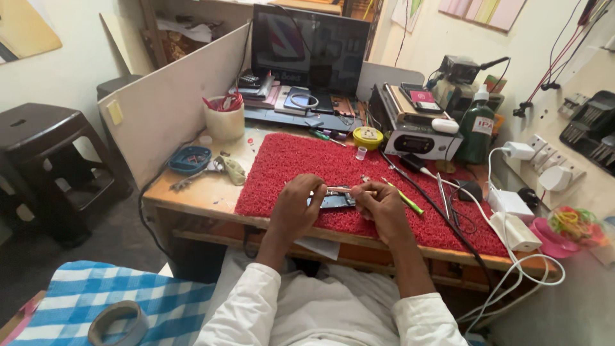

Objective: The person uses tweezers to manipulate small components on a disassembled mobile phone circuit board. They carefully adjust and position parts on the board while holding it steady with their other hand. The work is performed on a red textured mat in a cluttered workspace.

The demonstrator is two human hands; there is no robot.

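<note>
A cluttered wooden bench (205,192) stands against a pale wall, walled off on its left by a board partition (173,96), with a red mat (288,166) spread over its middle. At the mat's near edge both hands meet over a small dark phone (333,200) that lies flat on the mat. The left hand (296,208) is curled, its fingertips pinched on one end of a thin metal tool (343,190); the right hand (382,206) pinches the other end, so the tool spans between them just above the phone. Whether either hand also touches the phone cannot be told. Just right of the right hand lies a green pen-like tool (405,197), and a black cable (435,211) runs across the mat beside it. Farther back sit a yellow round tin (368,136), a white cup (224,120) with red-handled tools, a blue dish (189,159), a laptop (307,51) and a green bottle (477,131). White chargers (512,224) lie at the right. A blue checked cloth (96,295) with a tape roll (118,323) is at the lower left.
</note>
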